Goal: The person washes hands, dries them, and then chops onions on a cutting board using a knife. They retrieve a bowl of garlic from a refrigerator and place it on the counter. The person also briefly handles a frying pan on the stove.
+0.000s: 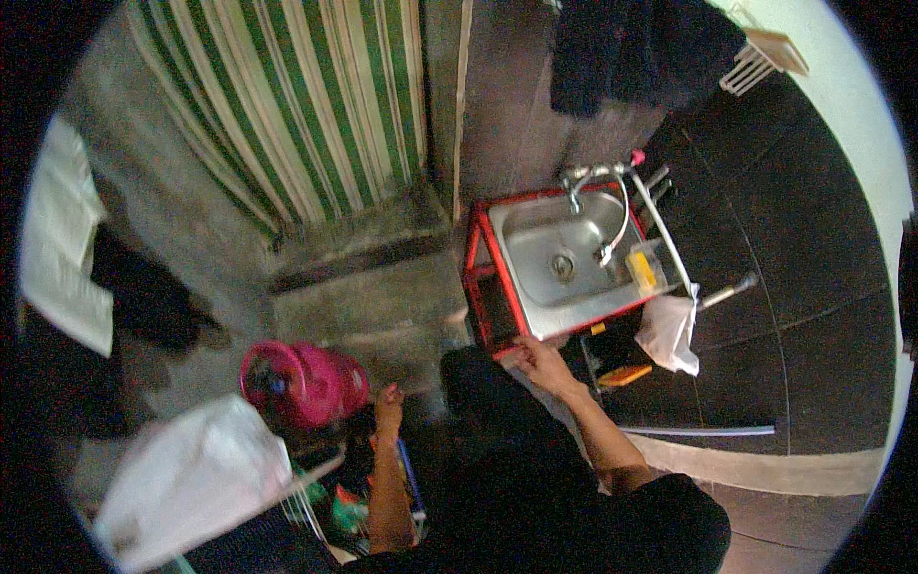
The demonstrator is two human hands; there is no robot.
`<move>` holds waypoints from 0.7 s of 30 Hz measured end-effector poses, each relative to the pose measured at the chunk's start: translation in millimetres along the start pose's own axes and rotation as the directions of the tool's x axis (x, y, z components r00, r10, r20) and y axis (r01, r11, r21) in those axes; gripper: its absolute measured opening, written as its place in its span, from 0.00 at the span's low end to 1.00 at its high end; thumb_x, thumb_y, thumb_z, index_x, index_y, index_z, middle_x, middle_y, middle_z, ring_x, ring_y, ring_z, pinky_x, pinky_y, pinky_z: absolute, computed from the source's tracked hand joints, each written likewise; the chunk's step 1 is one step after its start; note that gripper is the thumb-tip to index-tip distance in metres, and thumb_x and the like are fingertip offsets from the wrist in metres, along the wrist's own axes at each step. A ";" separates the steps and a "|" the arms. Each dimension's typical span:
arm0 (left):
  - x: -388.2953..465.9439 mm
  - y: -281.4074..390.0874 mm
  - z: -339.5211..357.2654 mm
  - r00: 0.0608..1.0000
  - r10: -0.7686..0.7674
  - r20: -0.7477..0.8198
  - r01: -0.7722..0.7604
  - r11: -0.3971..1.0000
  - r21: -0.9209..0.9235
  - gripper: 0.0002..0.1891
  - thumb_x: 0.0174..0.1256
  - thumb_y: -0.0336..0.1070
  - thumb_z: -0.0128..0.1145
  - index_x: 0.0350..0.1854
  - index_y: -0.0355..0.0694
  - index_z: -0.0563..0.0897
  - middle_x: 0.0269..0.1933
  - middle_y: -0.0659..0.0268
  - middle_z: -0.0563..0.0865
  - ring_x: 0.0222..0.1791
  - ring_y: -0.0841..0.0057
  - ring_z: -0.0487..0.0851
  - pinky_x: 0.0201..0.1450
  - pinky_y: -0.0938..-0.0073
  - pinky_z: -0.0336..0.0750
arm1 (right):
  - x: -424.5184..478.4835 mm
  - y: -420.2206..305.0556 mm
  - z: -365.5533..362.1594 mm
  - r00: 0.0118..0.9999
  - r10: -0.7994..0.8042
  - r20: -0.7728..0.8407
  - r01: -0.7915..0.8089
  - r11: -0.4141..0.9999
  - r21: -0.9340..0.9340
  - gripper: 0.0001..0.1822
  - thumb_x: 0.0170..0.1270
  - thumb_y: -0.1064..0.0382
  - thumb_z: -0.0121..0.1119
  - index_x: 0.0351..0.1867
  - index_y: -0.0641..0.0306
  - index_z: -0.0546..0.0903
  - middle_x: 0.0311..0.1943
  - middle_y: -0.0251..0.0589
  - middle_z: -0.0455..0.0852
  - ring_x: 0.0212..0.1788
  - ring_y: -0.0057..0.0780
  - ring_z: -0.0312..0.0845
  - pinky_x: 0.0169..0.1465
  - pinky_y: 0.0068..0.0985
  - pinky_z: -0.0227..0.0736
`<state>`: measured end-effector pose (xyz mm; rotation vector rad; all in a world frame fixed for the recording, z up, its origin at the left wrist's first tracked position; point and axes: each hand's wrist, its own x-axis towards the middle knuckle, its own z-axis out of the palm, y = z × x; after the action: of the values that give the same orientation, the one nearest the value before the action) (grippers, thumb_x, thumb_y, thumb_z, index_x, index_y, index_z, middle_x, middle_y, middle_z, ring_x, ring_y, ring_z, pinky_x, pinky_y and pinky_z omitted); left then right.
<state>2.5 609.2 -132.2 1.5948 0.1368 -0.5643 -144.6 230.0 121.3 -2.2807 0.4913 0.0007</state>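
My right hand (541, 366) is at the near corner of the red metal frame (510, 290) that carries a stainless steel sink (534, 269). Its fingers lie on or just over that corner; whether they grip it is unclear. A tap (574, 201) stands at the back of the sink, and a flexible hose (626, 222) arches into the basin. On the sink's right rim sits a clear container with a yellow sponge (640, 269). My left hand (389, 412) hangs low beside a pink gas cylinder (315, 384), apart from it, with nothing visible in it.
A striped green curtain (315, 107) hangs behind a concrete step (358, 305). White plastic sheeting (201, 466) covers something at lower left. A white plastic bag (670, 333) hangs right of the sink. Dark cloth (617, 57) hangs above, near a white rack (753, 64).
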 end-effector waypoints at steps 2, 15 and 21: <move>20.0 2.9 -6.4 0.996 0.072 0.043 -0.067 0.991 -0.117 0.21 0.70 0.37 0.61 0.62 0.34 0.80 0.59 0.55 0.86 0.58 0.66 0.83 0.62 0.68 0.74 | 69.4 -80.0 -22.1 0.997 -0.051 0.051 0.042 0.986 0.162 0.35 0.63 0.62 0.68 0.71 0.62 0.67 0.46 0.47 0.87 0.44 0.41 0.85 0.50 0.36 0.80; 3.9 510.3 -18.1 0.954 0.244 -0.174 -0.205 0.955 0.212 0.24 0.72 0.39 0.63 0.66 0.35 0.77 0.61 0.52 0.83 0.60 0.65 0.83 0.64 0.65 0.75 | 574.4 -452.3 -194.2 0.647 -0.211 -0.733 0.456 0.877 0.150 0.72 0.48 0.41 0.80 0.80 0.68 0.37 0.79 0.62 0.48 0.80 0.54 0.45 0.80 0.42 0.46; 56.3 810.6 -48.8 0.650 0.755 -0.083 -0.614 0.587 0.527 0.32 0.63 0.38 0.69 0.69 0.39 0.76 0.78 0.42 0.60 0.78 0.48 0.62 0.75 0.51 0.62 | 668.1 -598.9 -166.9 0.967 -0.225 -0.117 0.253 0.884 0.394 0.37 0.57 0.39 0.72 0.54 0.74 0.83 0.49 0.57 0.89 0.56 0.48 0.83 0.62 0.40 0.76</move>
<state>401.1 546.1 574.8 2.0146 -0.4347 0.3164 656.6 248.3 557.9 -1.9172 0.2132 -0.2796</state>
